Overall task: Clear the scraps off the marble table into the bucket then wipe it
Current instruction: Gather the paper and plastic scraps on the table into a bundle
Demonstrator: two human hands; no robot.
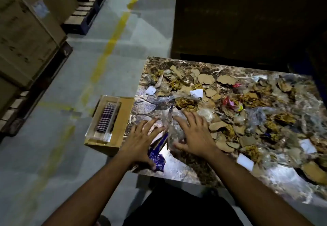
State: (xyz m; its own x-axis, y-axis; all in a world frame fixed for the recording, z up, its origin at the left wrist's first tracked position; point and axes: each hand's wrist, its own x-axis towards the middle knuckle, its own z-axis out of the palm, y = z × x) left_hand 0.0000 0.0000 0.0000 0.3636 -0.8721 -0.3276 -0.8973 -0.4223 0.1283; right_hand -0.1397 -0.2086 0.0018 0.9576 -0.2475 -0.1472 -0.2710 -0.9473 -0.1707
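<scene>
The brown marble table (187,169) is strewn with scraps: torn cardboard pieces (217,125), crumpled golden wrappers (185,101), white paper bits (245,162) and clear plastic film (174,124). My left hand (141,140) lies flat with fingers spread at the table's near left corner, over a blue foil wrapper (157,158). My right hand (192,135) rests with spread fingers on the clear plastic beside it. No bucket is in view.
A cardboard box (122,117) with a clear-lidded pack on top stands on the floor against the table's left edge. Stacked cartons on pallets (26,36) line the left. A large dark crate (247,16) stands behind the table.
</scene>
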